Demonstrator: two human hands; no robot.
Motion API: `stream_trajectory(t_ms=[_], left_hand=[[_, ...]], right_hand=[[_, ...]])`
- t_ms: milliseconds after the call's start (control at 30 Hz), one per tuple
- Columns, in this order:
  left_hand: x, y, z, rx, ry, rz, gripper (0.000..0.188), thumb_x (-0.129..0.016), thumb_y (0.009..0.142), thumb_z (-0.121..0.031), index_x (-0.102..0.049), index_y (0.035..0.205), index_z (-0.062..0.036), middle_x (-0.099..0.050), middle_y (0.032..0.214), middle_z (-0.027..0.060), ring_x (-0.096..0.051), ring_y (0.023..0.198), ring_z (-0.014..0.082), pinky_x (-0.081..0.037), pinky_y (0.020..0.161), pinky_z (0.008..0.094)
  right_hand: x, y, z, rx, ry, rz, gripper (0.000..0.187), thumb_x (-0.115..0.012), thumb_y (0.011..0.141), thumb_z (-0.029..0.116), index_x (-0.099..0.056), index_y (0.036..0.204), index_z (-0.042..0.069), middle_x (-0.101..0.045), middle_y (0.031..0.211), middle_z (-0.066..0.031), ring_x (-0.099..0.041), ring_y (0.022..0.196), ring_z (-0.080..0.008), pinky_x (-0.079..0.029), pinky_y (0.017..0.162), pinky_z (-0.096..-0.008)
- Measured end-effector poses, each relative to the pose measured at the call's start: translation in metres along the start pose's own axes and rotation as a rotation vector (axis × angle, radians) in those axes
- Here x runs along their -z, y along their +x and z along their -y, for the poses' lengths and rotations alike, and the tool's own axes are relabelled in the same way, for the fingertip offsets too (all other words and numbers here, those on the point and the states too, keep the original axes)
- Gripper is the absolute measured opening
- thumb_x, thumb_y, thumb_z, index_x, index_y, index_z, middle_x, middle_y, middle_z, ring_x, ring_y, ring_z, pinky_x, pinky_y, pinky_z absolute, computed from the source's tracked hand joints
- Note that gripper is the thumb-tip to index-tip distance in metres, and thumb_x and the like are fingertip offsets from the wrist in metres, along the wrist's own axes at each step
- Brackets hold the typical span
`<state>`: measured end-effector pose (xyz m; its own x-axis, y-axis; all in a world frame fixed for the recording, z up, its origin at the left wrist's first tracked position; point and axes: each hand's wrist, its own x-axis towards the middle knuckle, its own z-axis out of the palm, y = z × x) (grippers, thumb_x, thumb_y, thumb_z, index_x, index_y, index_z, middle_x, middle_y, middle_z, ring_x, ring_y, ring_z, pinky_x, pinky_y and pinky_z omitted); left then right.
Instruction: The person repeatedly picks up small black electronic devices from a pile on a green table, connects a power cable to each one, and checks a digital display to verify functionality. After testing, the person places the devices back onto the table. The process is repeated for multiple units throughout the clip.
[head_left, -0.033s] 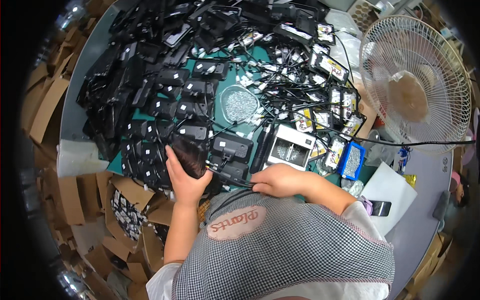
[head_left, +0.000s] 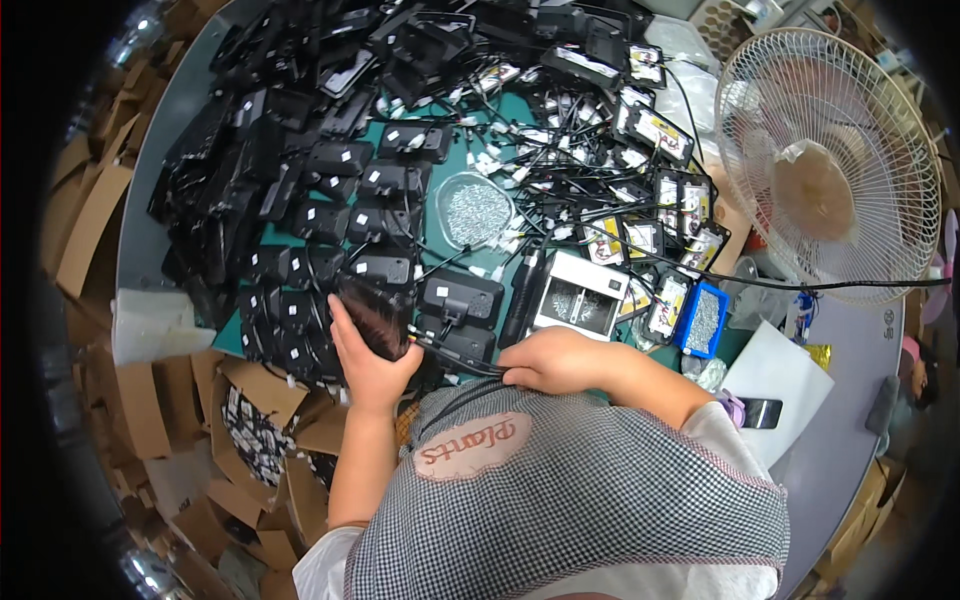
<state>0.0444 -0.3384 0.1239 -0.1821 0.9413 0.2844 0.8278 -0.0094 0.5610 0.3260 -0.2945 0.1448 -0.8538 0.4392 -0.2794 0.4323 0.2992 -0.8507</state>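
My left hand [head_left: 376, 368] grips a glossy dark plastic casing [head_left: 372, 318], thumb on one side and fingers on the other, tilted above the table. From the casing's right side a black cable [head_left: 455, 357] runs to my right hand [head_left: 555, 360], whose fingers are closed around it in front of my checked apron. Just beyond the cable lie flat black housings [head_left: 458, 297] with cords. Rows of similar housings with small white stickers [head_left: 383, 266] fill the area past my left hand. A white tray holding small screws [head_left: 578, 305] sits beyond my right hand.
A round clear dish of screws [head_left: 474, 210] stands mid-table. Right of it are tangled cables and open units with yellow-white labels [head_left: 655, 132]. A blue screw box [head_left: 703, 320], a phone [head_left: 762, 413] and a large fan [head_left: 830, 165] are at the right. Cardboard boxes [head_left: 95, 230] crowd the left.
The view has shifted very slightly. Both hands keep their hold on the casing and the cable.
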Motion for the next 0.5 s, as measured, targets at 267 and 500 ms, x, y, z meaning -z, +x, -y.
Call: stream_trajectory(t_ms=[267, 500], left_hand=[[-0.025, 0.038, 0.043, 0.046, -0.819, 0.170, 0.105, -0.086, 0.062, -0.050, -0.036, 0.137, 0.0045, -0.045, 0.130, 0.0138, -0.052, 0.112, 0.0221, -0.042, 0.099, 0.0378], [-0.025, 0.055, 0.041, 0.004, -0.951, 0.285, 0.104, -0.088, 0.059, -0.055, -0.042, 0.133, 0.0026, -0.047, 0.127, 0.0133, -0.052, 0.115, 0.0227, -0.039, 0.102, 0.0382]], right_hand=[[0.014, 0.036, -0.031, 0.008, -0.011, -0.078, 0.045, -0.064, 0.089, 0.034, -0.062, 0.126, 0.010, -0.064, 0.119, -0.0157, -0.058, 0.112, -0.0348, -0.046, 0.097, -0.0419], [0.158, 0.082, -0.083, -0.407, -0.044, -0.853, 0.026, -0.065, 0.088, 0.026, -0.071, 0.108, 0.010, -0.070, 0.105, -0.0128, -0.066, 0.098, -0.0298, -0.052, 0.086, -0.0384]])
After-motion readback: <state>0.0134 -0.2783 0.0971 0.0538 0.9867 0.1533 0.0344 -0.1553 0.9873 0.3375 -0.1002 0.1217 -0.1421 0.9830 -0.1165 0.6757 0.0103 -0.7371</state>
